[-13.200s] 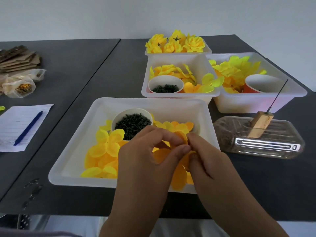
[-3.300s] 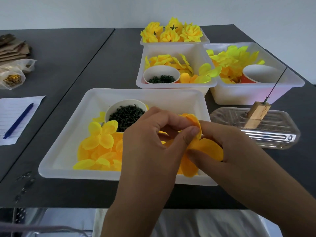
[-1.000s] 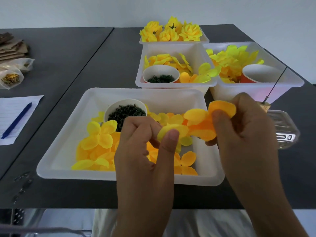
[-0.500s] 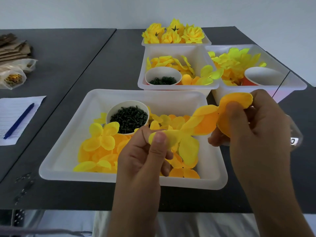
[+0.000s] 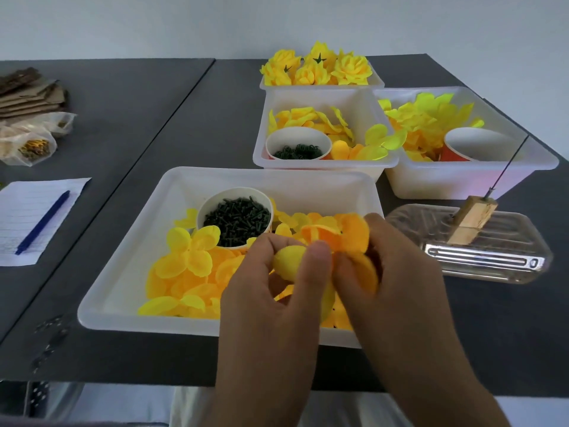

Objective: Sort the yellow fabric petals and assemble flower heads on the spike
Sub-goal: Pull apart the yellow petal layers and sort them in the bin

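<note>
Over the near white tray, my left hand pinches a pale yellow fabric petal between thumb and fingers. My right hand grips an orange-yellow petal piece, close against the left hand. More loose yellow petals lie in the tray around a paper cup of dark green pieces. The thin metal spike stands tilted in a wooden block on a clear plastic lid to the right.
Behind stand a tray of petals with a cup of green rings, a tray of bright petals with an empty cup, and a tray of finished yellow flower heads. Left lie paper with a blue pen, plastic bags and cardboard.
My hands, held apart half a second ago with petals stretched between them, have come together over the tray. The right hand moved left and down, uncovering the wooden block and spike.
</note>
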Action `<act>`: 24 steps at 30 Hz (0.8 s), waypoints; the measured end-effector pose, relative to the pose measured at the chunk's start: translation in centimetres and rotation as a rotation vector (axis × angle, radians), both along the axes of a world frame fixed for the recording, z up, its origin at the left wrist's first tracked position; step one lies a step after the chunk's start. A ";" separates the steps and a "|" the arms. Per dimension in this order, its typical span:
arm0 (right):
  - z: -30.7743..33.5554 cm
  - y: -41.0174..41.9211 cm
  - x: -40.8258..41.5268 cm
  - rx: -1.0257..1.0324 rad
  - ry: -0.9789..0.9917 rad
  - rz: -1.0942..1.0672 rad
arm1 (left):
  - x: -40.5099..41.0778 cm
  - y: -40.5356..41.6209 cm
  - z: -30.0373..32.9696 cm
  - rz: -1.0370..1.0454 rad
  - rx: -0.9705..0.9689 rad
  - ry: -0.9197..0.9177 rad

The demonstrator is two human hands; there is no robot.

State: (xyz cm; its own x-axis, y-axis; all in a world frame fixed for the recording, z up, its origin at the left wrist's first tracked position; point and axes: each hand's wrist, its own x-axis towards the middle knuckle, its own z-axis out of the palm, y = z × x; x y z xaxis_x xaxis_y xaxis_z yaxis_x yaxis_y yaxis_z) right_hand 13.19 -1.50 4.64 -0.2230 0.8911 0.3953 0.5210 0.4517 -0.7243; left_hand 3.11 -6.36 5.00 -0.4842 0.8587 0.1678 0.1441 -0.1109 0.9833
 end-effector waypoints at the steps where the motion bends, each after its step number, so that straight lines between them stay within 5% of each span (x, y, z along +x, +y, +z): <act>1: 0.1 -0.2 -0.3 0.086 -0.042 -0.014 | 0.0 0.0 0.0 0.047 0.001 0.114; 9: 0.7 -0.8 -1.3 0.097 0.002 -0.003 | -1.4 0.1 -0.2 0.136 -0.057 0.365; 12: 1.3 0.5 -1.8 0.054 0.067 0.071 | -1.0 0.2 -0.5 0.104 -0.089 0.353; 14: 1.0 0.4 -1.5 0.213 0.006 -0.042 | -0.5 0.1 -0.6 0.083 -0.094 0.326; 24: 2.5 4.4 4.1 0.166 0.035 -0.327 | -0.5 -1.9 0.0 -0.009 -0.092 0.210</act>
